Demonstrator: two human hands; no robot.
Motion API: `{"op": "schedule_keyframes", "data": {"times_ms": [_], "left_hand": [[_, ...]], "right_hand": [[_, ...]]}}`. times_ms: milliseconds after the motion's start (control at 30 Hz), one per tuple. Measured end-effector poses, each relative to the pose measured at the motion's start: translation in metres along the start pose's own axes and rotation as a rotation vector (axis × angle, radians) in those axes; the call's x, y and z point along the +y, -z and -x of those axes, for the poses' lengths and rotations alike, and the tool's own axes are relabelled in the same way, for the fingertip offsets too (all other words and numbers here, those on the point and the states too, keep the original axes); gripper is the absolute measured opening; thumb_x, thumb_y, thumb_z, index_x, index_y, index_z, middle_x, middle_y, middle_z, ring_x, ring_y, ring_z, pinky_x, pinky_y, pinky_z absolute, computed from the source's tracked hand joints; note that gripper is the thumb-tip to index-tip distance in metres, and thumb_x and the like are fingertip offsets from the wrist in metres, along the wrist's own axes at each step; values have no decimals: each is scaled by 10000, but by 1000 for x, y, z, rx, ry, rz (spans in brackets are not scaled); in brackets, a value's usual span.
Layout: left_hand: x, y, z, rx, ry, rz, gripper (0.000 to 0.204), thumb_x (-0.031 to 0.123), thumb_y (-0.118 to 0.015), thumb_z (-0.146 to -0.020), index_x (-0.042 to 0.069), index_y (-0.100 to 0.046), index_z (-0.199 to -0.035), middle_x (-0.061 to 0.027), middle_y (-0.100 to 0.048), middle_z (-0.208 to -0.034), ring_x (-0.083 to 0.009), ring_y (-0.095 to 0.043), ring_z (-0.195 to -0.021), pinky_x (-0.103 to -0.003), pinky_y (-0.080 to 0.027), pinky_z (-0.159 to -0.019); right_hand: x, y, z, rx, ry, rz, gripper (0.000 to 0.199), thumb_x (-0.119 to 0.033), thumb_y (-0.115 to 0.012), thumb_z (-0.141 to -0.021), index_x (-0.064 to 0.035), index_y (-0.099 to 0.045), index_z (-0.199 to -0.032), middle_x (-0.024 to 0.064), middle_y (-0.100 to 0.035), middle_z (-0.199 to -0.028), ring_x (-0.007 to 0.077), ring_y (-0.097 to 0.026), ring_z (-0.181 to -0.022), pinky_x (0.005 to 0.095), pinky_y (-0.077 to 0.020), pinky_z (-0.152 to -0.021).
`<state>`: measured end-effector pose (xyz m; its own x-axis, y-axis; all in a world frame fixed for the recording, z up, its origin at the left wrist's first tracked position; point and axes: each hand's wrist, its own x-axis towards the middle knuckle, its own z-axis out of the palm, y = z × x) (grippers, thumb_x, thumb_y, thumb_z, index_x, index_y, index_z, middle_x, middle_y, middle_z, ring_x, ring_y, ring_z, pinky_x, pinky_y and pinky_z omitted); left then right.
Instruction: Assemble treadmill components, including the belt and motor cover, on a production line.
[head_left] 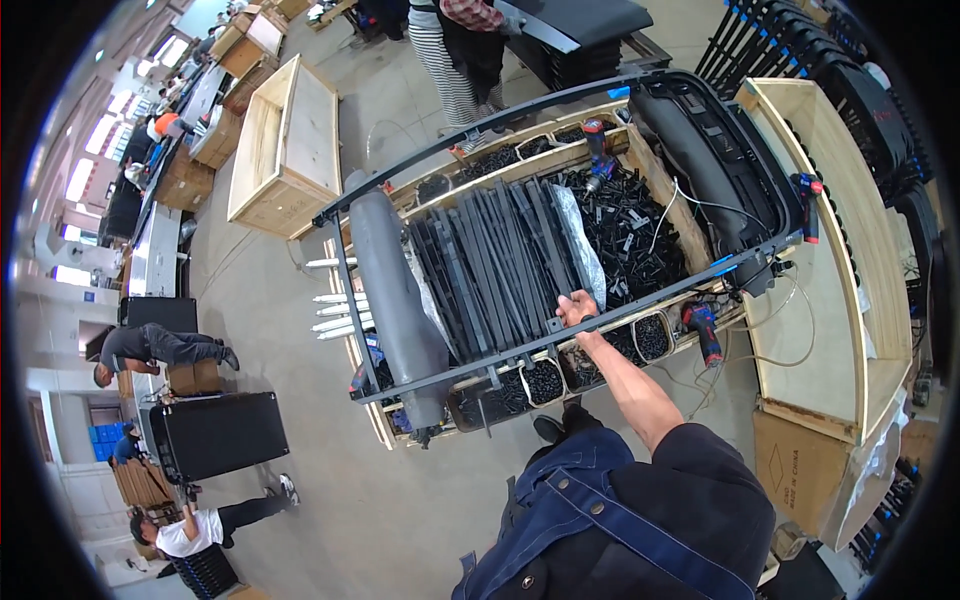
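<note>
A smooth, matte grey roll [385, 270] spans the left end of a slim, dark rectangular frame [655, 292], which lies over a wooden crate [668, 200]. Rows of flat black bars [490, 270] show inside it. At its near rail the right hand [577, 309] curls its fingers; their grip I cannot tell. A bulky black moulded end [690, 150] closes the right.

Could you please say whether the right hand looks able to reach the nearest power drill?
Probably yes: the power drill sits right of the right hand, with nothing visible covering it.
</note>
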<state>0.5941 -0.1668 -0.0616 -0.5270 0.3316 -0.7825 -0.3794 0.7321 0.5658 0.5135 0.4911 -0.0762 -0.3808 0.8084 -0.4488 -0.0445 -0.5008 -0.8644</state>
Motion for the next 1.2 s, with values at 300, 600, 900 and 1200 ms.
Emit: {"op": "schedule_keyframes", "data": {"times_ms": [300, 600, 900, 1200], "left_hand": [[170, -33, -106, 21, 112, 588, 393, 356, -645, -961, 59, -606, -1215, -73, -667, -901, -186, -680, -781, -337, -575, -689], [363, -90, -96, -312, -200, 927, 511, 433, -616, -1002, 48, -559, -1333, -78, -688, -1058, -175, -677, -893, -332, -562, -774], [326, -74, -94, -391, -269, 716, 326, 396, -675, -975, 87, -668, -1081, 18, -642, -852, -98, -612, -736, -270, -510, -649], [451, -64, 4, -420, -784, 820, 302, 373, -607, -1012, 84, -591, -1100, -11, -615, -869, -100, -593, -759, -260, -497, -676]], "right_hand": [[-49, 82, 202, -133, -121, 448, 381, -401, -600, -1000, -25, -550, -958, 56, -587, -597, 135, -532, -405, 274, -397, -355], [-81, 178, 375, -212, -133, 662, 319, -311, -662, -975, -11, -614, -880, 46, -602, -597, 96, -541, -469, 259, -414, -424], [-110, 205, 453, -214, -127, 920, 363, -345, -707, -932, 13, -652, -902, 45, -632, -644, 90, -565, -556, 282, -474, -487], [-154, 182, 485, -195, -147, 601, 352, -324, -695, -947, 12, -711, -1050, 37, -646, -692, 102, -594, -592, 271, -488, -517]]}}
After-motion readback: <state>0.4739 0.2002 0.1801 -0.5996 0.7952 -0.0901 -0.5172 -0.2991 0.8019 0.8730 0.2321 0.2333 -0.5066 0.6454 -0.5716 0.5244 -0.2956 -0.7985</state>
